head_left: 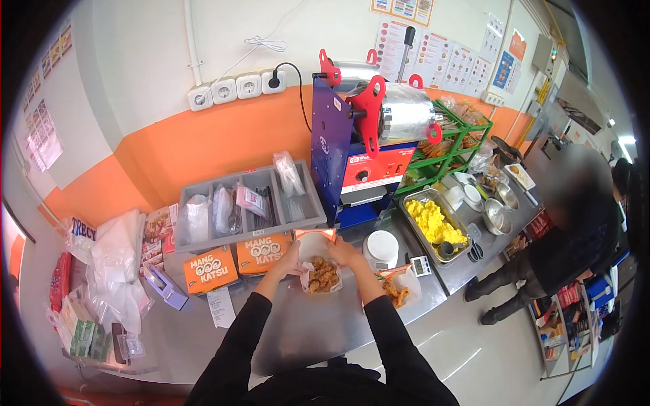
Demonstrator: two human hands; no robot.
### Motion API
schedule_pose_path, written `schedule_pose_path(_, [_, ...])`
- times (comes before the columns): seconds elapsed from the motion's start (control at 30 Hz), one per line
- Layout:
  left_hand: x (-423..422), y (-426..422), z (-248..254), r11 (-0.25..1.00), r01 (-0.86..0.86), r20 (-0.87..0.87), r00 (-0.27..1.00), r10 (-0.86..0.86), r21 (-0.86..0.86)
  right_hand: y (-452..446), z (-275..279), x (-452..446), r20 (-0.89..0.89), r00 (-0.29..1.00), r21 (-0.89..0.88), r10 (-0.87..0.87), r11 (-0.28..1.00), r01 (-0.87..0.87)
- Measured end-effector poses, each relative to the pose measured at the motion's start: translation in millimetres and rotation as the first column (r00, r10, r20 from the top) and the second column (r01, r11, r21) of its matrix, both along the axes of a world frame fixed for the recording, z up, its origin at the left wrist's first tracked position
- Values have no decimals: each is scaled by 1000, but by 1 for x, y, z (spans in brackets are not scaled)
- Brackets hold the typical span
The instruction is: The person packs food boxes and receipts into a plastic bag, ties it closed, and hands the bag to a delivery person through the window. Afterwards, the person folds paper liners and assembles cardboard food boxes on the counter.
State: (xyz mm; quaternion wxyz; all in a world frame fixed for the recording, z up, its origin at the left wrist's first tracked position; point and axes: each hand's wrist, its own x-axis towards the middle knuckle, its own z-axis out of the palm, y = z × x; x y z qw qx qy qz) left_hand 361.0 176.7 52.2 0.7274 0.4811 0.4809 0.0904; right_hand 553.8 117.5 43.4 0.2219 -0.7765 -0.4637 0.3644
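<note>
An open paper takeaway box (313,238) with an orange-edged lid stands on the steel counter in front of me. Pieces of fried chicken (323,276) lie in it. My left hand (291,260) is closed on the box's left side, and my right hand (344,253) grips the raised lid at the right. To the right, more fried chicken (395,292) sits in a second open container (409,281). Two orange boxes printed "Mang Katsu" (211,269) are left of my hands.
A grey divided bin (237,233) holds packets and cutlery. Beside it stands a blue and red sealing machine (332,149). A metal tray of yellow food (433,220), a white round scale (381,249) and a tape dispenser (164,287) share the counter (284,338). Another person (575,216) stands at right.
</note>
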Motion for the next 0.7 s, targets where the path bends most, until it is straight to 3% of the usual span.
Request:
schedule_pose_path(0.13, [1,-12,0,995,-96,39,995,97,-16,-2,0,-8,-124,988,-10,-96,995,96])
schedule_pose_path(0.23, [-1,-16,12,994,-60,32,998,57,95,-7,15,-12,-204,965,-9,-163,986,165])
schedule_pose_path(0.33, [-8,-5,-19,991,24,29,999,-28,130,-15,36,-18,-337,916,-85,-218,976,201])
schedule_pose_path(0.43, [-18,-27,-8,996,31,6,999,-31,83,-20,-8,-5,-335,942,59,4,998,17])
schedule_pose_path(0.47, [-18,-47,6,950,-96,-14,994,105,298,-35,8,-13,-452,890,-19,-51,999,48])
schedule_pose_path(0.5, [-28,-57,0,886,-42,-58,995,77,463,-53,26,-24,-558,822,-113,-112,992,58])
schedule_pose_path(0.57, [-49,-81,1,661,209,-338,938,72,721,-71,8,-34,-538,843,-53,0,998,-33])
schedule_pose_path(0.7, [-84,-110,8,586,197,-271,962,41,786,-105,28,-60,-514,854,21,75,997,-75])
